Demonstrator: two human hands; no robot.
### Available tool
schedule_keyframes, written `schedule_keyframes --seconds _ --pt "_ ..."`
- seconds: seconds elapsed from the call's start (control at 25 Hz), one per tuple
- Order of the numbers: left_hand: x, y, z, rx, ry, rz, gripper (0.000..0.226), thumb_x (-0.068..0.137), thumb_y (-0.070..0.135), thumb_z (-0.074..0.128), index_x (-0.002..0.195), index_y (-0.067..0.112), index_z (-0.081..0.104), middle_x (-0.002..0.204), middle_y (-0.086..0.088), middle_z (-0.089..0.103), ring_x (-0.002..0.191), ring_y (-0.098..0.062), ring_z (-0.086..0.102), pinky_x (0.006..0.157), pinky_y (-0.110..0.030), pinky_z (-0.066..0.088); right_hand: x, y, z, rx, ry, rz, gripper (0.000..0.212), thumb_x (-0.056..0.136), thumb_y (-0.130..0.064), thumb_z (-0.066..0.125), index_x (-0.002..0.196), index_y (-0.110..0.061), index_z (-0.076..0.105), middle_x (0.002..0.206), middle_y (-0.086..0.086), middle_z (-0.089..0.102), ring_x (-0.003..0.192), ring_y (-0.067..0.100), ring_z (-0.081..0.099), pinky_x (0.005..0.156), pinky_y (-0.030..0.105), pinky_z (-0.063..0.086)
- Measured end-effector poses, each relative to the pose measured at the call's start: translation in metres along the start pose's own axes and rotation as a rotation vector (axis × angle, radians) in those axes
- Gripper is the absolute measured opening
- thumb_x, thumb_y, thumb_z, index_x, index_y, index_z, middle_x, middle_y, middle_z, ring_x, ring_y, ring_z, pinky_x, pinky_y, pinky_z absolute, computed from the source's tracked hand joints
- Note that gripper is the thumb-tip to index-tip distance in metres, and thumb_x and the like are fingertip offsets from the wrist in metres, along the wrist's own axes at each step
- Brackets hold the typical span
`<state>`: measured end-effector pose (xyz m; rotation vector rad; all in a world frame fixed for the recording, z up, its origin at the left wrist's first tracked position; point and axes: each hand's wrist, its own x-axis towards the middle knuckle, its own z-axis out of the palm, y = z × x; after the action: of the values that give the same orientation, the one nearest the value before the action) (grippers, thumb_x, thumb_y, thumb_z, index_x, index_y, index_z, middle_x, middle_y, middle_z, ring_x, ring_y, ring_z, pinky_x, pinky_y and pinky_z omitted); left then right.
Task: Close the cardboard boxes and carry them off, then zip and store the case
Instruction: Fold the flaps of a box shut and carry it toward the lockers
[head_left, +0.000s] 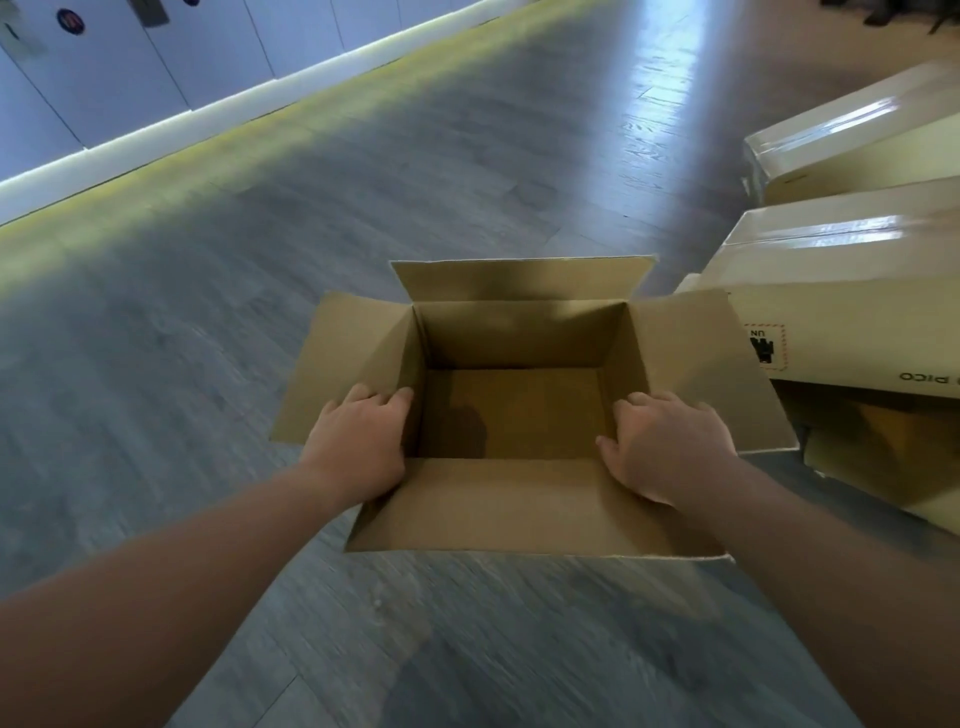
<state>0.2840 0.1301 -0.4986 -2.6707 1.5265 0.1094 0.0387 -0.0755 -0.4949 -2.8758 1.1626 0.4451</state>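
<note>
An open brown cardboard box (514, 332) is held out in front of me above the floor, empty inside, with all its flaps spread outward. My left hand (358, 441) grips the box's left rim, fingers curled over the edge into the opening. My right hand (670, 447) grips the right rim in the same way, thumb toward the near flap. The case is not in view.
Two large closed cardboard boxes (852, 280) with shiny tape lie on the floor at the right, one behind the other (852, 150). Another flap or box (883, 467) sits below them. Grey wood floor (260, 312) stretches left to white lockers (130, 62).
</note>
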Motion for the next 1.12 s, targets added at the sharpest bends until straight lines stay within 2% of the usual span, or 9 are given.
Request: schedule_keyframes --seconds 0.12,0.24,0.4,0.48,0.56,0.72,0.84,0.96,1.12 --pt "-0.003 0.019 0.001 -0.024 0.045 0.139 0.065 0.085 0.03 0.056 0.147 0.022 0.039 0.135 0.0 0.059 0.127 -0.024 0.046 0.098 -0.042 0.043 -0.018 0.014 -0.003 -0.016 -0.013 0.067 0.018 0.093 -0.039 0.048 0.082 -0.026 0.055 0.08 -0.004 0.062 0.07 0.017 0.055 0.057 0.032 0.041" --pt "-0.009 0.037 0.003 0.029 0.065 0.275 0.066 0.082 0.031 0.056 0.146 0.023 0.042 0.14 0.002 0.056 0.129 -0.022 0.045 0.1 -0.042 0.042 -0.024 0.031 -0.001 -0.039 -0.073 0.173 0.019 0.09 -0.034 0.058 0.074 -0.026 0.056 0.068 -0.005 0.06 0.058 0.015 0.057 0.047 0.028 0.037" --pt "-0.002 0.039 0.001 0.102 0.084 0.24 0.07 0.078 0.034 0.06 0.144 0.023 0.043 0.151 0.001 0.043 0.136 -0.021 0.035 0.106 -0.044 0.033 -0.012 0.062 0.001 0.04 0.105 0.23 0.027 0.086 -0.036 0.06 0.108 -0.021 0.06 0.109 0.004 0.061 0.096 0.029 0.061 0.077 0.04 0.054" --pt "0.001 0.036 0.0 0.131 0.059 0.152 0.07 0.08 0.043 0.057 0.145 0.024 0.039 0.16 -0.002 0.029 0.146 -0.023 0.021 0.113 -0.052 0.023 -0.005 0.072 0.006 0.091 0.164 0.23 0.065 0.084 -0.036 0.061 0.144 -0.026 0.036 0.146 0.009 0.042 0.123 0.038 0.049 0.093 0.051 0.047" --pt "0.0 0.032 -0.001 0.155 0.027 0.062 0.069 0.079 0.054 0.054 0.14 0.027 0.038 0.162 -0.01 0.019 0.15 -0.031 0.008 0.114 -0.062 0.017 0.005 0.079 0.008 0.184 0.156 0.25 0.088 0.085 -0.035 0.063 0.156 -0.03 0.01 0.166 -0.001 0.011 0.135 0.038 0.04 0.098 0.054 0.044" --pt "-0.001 0.027 -0.008 0.108 0.03 -0.137 0.07 0.078 0.068 0.058 0.129 0.028 0.034 0.158 -0.024 0.007 0.143 -0.05 0.011 0.104 -0.065 0.031 0.03 0.09 0.011 0.213 0.085 0.307 0.097 0.087 -0.04 0.066 0.16 -0.03 0.003 0.166 -0.02 -0.008 0.141 0.033 0.029 0.101 0.055 0.042" --pt "0.001 0.035 -0.021 0.018 0.084 -0.245 0.062 0.081 0.057 0.06 0.125 0.019 0.037 0.146 -0.029 0.028 0.124 -0.046 0.039 0.09 -0.053 0.044 0.036 0.095 0.016 0.226 0.056 0.327 0.097 0.087 -0.042 0.065 0.16 -0.033 0.003 0.166 -0.021 -0.007 0.143 0.036 0.024 0.104 0.058 0.039" --pt "-0.002 0.051 -0.035 0.14 0.199 -0.176 0.045 0.082 0.044 0.058 0.112 0.014 0.044 0.132 -0.027 0.042 0.11 -0.038 0.047 0.081 -0.045 0.046 0.037 0.099 0.019 0.217 0.059 0.328 0.095 0.089 -0.044 0.064 0.159 -0.035 0.002 0.166 -0.021 -0.009 0.145 0.038 0.021 0.107 0.06 0.036" --pt "-0.016 0.085 -0.05 0.275 0.217 -0.056 0.046 0.083 0.041 0.054 0.116 0.009 0.05 0.144 -0.031 0.032 0.115 -0.039 0.047 0.082 -0.041 0.051 0.028 0.113 0.02 0.226 0.061 0.351 0.09 0.089 -0.046 0.063 0.156 -0.045 0.003 0.169 -0.014 -0.006 0.15 0.038 0.016 0.11 0.065 0.027"
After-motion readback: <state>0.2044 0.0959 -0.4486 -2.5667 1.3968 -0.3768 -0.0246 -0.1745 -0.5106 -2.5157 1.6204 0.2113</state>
